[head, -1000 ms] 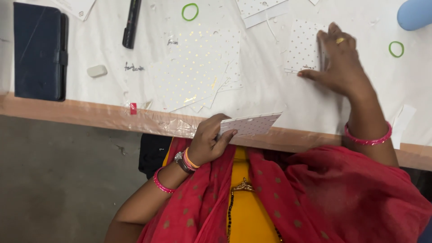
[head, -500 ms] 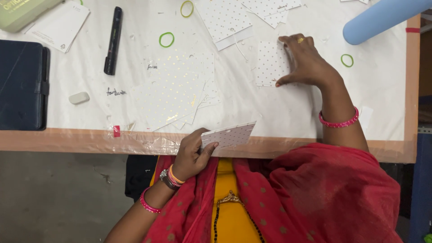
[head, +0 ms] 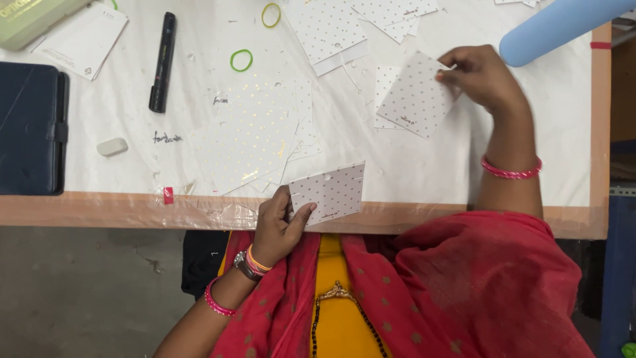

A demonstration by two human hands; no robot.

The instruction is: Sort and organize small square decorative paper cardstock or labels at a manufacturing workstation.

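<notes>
Hands, left [head: 277,229] and right [head: 482,76], hold two dotted cards [head: 329,192]

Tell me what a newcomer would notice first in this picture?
The eye goes first to the two dotted white cards: the left hand holds one dotted card at the near edge of the table, and the right hand lifts another card further back. Next come the red shawl at the bottom and the black marker and green ring at upper left.
</notes>
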